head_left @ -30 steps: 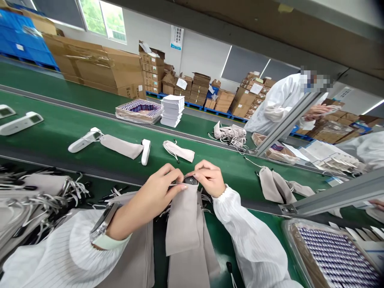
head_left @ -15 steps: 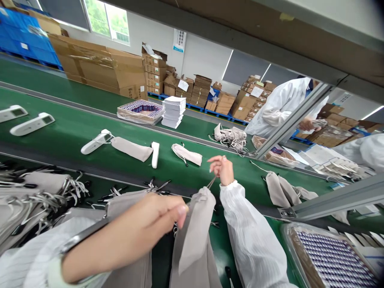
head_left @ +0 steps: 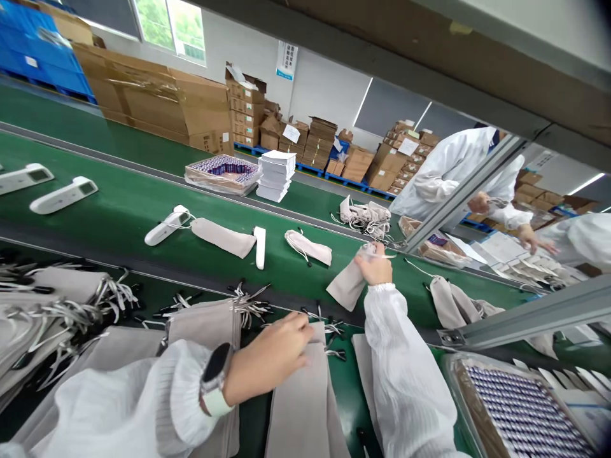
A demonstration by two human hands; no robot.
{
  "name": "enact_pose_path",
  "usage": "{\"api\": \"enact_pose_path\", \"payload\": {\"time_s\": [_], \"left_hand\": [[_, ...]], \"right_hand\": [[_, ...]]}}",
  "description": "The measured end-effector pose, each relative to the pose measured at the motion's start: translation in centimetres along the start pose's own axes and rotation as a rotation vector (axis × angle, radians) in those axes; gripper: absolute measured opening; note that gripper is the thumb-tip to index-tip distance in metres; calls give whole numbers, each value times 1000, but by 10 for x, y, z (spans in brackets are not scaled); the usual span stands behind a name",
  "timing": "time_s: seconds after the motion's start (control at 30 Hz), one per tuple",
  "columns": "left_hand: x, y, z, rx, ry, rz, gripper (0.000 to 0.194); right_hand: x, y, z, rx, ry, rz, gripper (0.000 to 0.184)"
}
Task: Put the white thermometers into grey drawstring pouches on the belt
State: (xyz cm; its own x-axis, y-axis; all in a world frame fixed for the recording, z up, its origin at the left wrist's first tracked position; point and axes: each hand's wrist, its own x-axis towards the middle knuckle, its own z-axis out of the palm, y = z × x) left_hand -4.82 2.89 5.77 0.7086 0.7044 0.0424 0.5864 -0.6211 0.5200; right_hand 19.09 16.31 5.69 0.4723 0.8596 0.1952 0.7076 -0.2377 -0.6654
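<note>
My right hand [head_left: 375, 266] is stretched out over the green conveyor belt [head_left: 119, 210] and grips a grey drawstring pouch [head_left: 347, 285] by its top, the pouch hanging down to the left. My left hand [head_left: 274, 356] rests with fingers bent on the top of a stack of flat grey pouches [head_left: 300, 407] in front of me. On the belt lie a closed pouch [head_left: 309, 247], a white handheld device [head_left: 260, 247] beside another pouch [head_left: 223, 236], and a further white device [head_left: 166, 225].
Heaps of grey pouches with cords [head_left: 52, 305] lie at my left. A tray of small blue-and-white items [head_left: 529, 407] stands at lower right. Pouches [head_left: 451, 302] lie under a metal frame bar [head_left: 529, 312]. People in white coats [head_left: 453, 168] work across the belt. Cardboard boxes [head_left: 157, 105] line the back.
My right hand has carried a pouch from the stack out over the belt. My left hand let go and dropped back onto the stack.
</note>
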Motion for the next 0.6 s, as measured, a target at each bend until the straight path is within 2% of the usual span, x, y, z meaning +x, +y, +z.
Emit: {"api": "enact_pose_path", "payload": {"time_s": [0.1,0.17,0.27,0.37,0.5,0.6], "left_hand": [[-1,0,20,147,-67,-49,18],[-2,-1,22,227,-79,-80,22],[-2,-9,14,312,-91,-152,20],[1,-21,6,337,-109,-209,18],[4,-26,-1,316,-83,-196,21],[2,-21,-4,288,-81,-176,14]], "right_hand": [[14,22,12,-121,-58,28,59],[12,25,21,-120,-95,-18,65],[7,13,32,-147,-37,-101,66],[-1,-13,45,-135,1,-209,50],[-25,-47,84,-21,-257,-370,33],[-44,-61,121,30,-415,-390,39]]}}
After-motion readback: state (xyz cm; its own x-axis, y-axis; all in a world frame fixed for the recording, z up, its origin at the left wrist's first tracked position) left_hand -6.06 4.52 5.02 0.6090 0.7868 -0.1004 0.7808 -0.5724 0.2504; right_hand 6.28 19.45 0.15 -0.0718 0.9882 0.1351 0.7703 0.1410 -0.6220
